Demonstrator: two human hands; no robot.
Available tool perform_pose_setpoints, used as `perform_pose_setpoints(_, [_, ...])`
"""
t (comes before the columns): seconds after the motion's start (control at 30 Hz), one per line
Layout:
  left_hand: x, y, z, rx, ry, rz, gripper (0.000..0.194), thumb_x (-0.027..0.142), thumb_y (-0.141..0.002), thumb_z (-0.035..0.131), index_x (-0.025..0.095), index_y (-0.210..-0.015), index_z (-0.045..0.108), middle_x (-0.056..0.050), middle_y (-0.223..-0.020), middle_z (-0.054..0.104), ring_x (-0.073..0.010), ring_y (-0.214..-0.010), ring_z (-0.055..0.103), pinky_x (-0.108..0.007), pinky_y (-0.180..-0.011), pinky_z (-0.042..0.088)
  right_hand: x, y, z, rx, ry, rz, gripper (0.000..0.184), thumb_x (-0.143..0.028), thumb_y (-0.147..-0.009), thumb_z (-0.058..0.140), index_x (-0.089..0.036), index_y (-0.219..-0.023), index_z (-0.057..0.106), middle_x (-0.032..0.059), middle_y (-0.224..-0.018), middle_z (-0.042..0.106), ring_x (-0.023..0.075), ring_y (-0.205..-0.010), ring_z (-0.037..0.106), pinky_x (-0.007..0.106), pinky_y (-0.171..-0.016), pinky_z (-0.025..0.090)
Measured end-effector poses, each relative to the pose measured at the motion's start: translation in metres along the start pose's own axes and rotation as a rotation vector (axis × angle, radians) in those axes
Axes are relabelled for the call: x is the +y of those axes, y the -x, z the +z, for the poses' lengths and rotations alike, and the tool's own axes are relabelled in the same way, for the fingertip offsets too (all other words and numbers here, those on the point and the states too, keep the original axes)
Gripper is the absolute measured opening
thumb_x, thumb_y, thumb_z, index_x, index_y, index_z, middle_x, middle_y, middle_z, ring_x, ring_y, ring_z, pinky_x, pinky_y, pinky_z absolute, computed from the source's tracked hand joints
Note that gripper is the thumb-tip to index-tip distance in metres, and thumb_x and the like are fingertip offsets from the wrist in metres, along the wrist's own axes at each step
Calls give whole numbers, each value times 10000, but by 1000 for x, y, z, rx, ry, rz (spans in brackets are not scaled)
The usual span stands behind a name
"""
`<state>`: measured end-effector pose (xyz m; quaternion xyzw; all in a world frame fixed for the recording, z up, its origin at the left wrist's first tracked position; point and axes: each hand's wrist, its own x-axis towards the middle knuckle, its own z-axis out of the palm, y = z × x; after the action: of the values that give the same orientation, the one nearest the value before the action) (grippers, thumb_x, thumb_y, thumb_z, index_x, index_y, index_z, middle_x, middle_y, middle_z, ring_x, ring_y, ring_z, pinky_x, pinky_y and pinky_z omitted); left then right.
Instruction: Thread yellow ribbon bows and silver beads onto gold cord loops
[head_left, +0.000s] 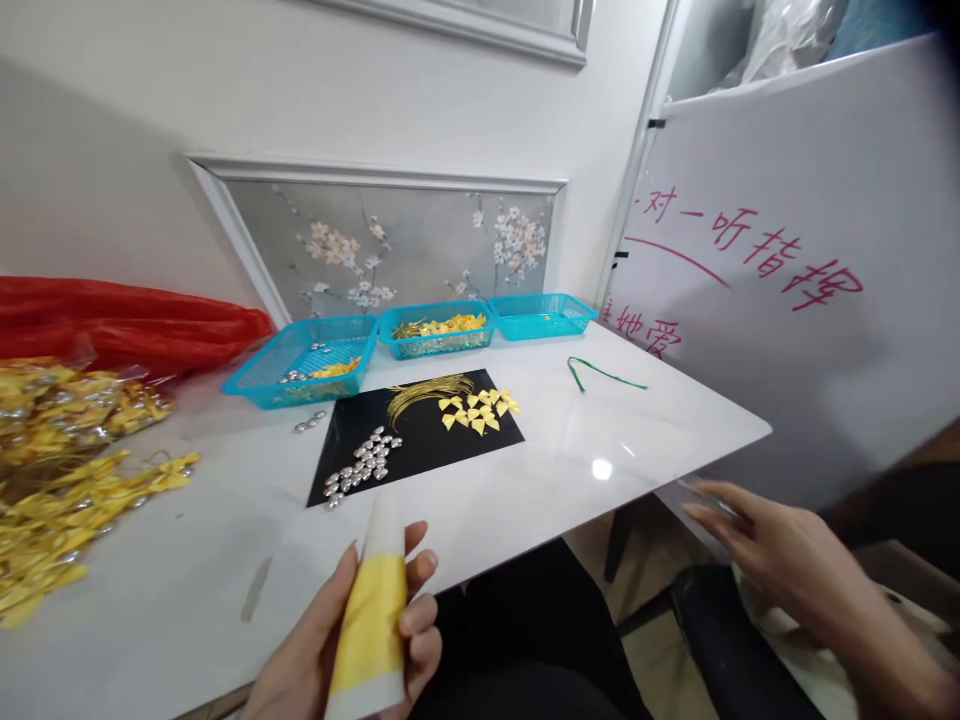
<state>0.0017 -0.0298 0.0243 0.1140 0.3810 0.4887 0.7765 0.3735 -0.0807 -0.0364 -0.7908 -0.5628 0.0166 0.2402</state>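
My left hand (pixel 420 600) is wrapped round a tapered white tube with a wide yellow band (pixel 371 620), held upright in front of the table's near edge. Off to the right, beyond that edge, my right hand (pixel 780 540) is pinched closed on something slim and greyish, too blurred to name. A black mat (pixel 427 450) lies on the white table. On it are silvery beads (pixel 367 460), a bundle of gold wire stems (pixel 427 393) and several yellow petal-like pieces (pixel 480 408). Neither hand touches these.
Three blue baskets (pixel 300 345) line the wall, some with yellow pieces and beads. Finished-looking yellow beaded strands (pixel 82 500) and red cloth (pixel 112 320) lie left. A green bent strip (pixel 607 375) rests right. A whiteboard (pixel 810 350) and dark chair (pixel 720 630) stand right.
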Motion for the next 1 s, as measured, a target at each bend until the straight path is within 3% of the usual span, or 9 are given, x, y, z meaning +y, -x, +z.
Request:
perform_pose_setpoints(0.07, [-2,0,8,17,-67,32,326,170,-942,582,97,-1259,594,-102,-892,675,-163,-636,655,-340,-598,607,-23,-11,7,30,-19,-36,475,-488,-936,523,-227,-1329,579,4,-624,628,228,-559,638,325,-586,474])
perform_pose_setpoints(0.1, [-3,1,12,36,-93,52,307,169,-942,580,92,-1238,609,-107,-891,683,-181,-662,673,-369,-623,618,-37,-17,12,39,-34,-76,507,-486,-966,479,-216,-1394,506,5,-681,637,218,-596,642,315,-611,491])
perform_pose_setpoints(0.2, [-1,12,24,117,-133,104,239,164,-965,537,78,-1158,649,-121,-885,711,-202,-706,707,-406,-681,640,-75,-37,32,51,14,-154,412,-412,-1045,325,-221,-1362,508,72,-969,663,210,-775,681,292,-639,499])
perform_pose_setpoints(0.3, [0,23,31,197,-165,161,226,152,-962,533,75,-1117,679,-134,-907,741,-223,-720,732,-451,-726,657,-96,-49,56,50,83,-170,365,-309,-1052,305,-194,-1257,584,114,-1066,623,194,-700,654,287,-554,431])
perform_pose_setpoints(0.47, [1,30,29,262,-193,236,227,119,-918,605,89,-1119,704,-148,-967,779,-292,-807,769,-492,-766,663,-102,-55,82,33,207,-221,277,-208,-1025,381,-177,-1157,623,108,-1026,601,168,-646,587,280,-527,358])
perform_pose_setpoints(0.6, [3,29,23,259,-179,245,264,105,-896,643,89,-1152,709,-172,-1078,781,-318,-962,755,-469,-815,659,-103,-58,85,35,289,-239,235,-203,-1027,416,-164,-1107,634,113,-974,604,226,-797,613,293,-585,390])
perform_pose_setpoints(0.77, [12,32,18,226,-77,236,382,43,-879,636,74,-1259,642,-176,-1056,793,-357,-1099,712,-483,-808,662,-105,-62,84,21,366,-290,191,-130,-999,466,-136,-1012,656,134,-934,623,283,-908,604,326,-642,421])
perform_pose_setpoints(0.9, [16,31,9,174,-68,240,296,26,-816,698,126,-1094,718,-135,-1023,794,-372,-1116,702,-456,-785,665,-102,-66,85,25,372,-325,156,-165,-985,519,-153,-1021,671,145,-970,638,301,-934,611,340,-662,456])
perform_pose_setpoints(1.0, [16,28,0,187,-119,251,248,60,-770,768,157,-995,731,-94,-971,787,-347,-1029,740,-388,-731,661,-105,-63,80,49,342,-332,168,-158,-966,531,-144,-1031,685,166,-984,655,341,-940,623,414,-702,493])
